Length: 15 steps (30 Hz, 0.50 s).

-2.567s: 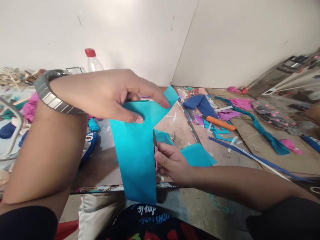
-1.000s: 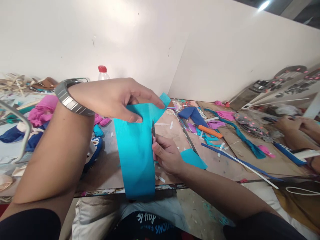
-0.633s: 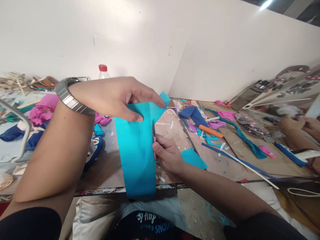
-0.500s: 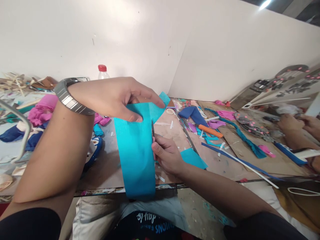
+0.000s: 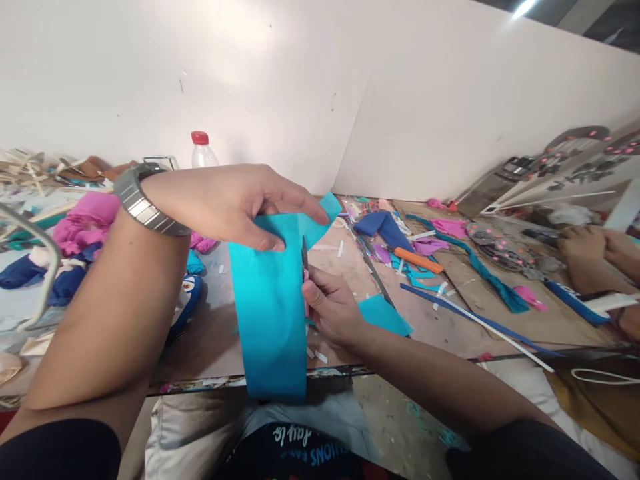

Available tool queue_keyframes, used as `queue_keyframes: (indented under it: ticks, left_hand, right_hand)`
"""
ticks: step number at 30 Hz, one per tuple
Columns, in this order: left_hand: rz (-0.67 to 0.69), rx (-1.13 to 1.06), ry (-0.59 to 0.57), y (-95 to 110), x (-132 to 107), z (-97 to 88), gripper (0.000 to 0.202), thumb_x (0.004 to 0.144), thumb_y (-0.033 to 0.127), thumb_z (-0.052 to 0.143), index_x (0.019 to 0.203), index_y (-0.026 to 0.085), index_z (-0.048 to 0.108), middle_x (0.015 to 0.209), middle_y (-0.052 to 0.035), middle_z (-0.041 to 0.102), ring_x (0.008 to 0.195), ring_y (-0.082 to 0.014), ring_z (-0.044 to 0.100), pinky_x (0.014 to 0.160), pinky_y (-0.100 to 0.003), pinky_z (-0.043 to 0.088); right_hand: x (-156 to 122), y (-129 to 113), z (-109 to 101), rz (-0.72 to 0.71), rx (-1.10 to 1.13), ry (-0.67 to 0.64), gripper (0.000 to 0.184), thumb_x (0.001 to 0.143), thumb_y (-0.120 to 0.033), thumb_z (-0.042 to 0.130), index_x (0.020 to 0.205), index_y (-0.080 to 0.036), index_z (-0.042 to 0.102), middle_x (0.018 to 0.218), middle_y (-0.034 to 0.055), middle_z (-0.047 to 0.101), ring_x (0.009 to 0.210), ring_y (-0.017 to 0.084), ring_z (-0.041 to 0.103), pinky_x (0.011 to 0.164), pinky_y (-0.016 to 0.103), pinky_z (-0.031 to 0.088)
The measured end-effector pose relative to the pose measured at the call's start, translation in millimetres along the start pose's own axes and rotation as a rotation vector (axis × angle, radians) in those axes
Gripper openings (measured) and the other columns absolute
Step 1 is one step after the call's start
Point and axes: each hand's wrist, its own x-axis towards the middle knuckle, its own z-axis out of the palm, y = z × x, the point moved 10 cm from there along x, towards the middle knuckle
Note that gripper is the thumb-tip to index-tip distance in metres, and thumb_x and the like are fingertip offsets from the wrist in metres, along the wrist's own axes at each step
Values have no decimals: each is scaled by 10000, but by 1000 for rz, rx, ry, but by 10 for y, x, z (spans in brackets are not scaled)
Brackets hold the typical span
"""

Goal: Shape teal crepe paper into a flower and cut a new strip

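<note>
My left hand (image 5: 245, 207) pinches the top of a long turquoise strip (image 5: 273, 313) that looks like crepe paper or thin fabric. The strip hangs down past the table's front edge. A narrow piece along its right side is partly cut and folds away to the upper right, under my left index finger. My right hand (image 5: 330, 303) is closed on a pair of scissors (image 5: 305, 257), whose dark blades point up at the strip's right edge. Their handles are mostly hidden by my fingers. Just right of my right hand lies a loose turquoise piece (image 5: 384, 316).
An orange cutter (image 5: 418, 260) lies among blue and purple scraps. Behind my left wrist stands a bottle with a red cap (image 5: 199, 138). Crumpled pink fabric (image 5: 85, 227) and a bent metal tube (image 5: 37, 230) are at left. Another person's hands (image 5: 583, 247) work at the far right.
The whole view has shifted slightly. Both hands keep nearly the same place on the turquoise strip, and the scissor blades show a little more clearly at its edge.
</note>
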Motion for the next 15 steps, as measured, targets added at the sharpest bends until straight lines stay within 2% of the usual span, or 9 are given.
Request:
queue_keyframes:
  ticks: [6, 15]
  left_hand:
    - [8, -14, -33, 36, 48, 54, 579, 878, 289, 660, 1453, 291, 599, 1532, -31, 580, 1439, -290, 518, 1227, -431, 376]
    - [19, -29, -14, 45, 40, 46, 592, 867, 267, 670, 1454, 310, 599, 1501, -33, 608, 1428, -295, 531, 1186, -433, 434]
  right_hand:
    - [2, 38, 0, 28, 30, 5, 460, 939, -607, 659, 772, -185, 586, 627, -62, 441, 526, 74, 359, 480, 226, 283]
    - [10, 25, -5, 37, 13, 20, 476, 939, -605, 658, 733, -187, 557, 643, -53, 439, 530, 76, 371, 471, 225, 282]
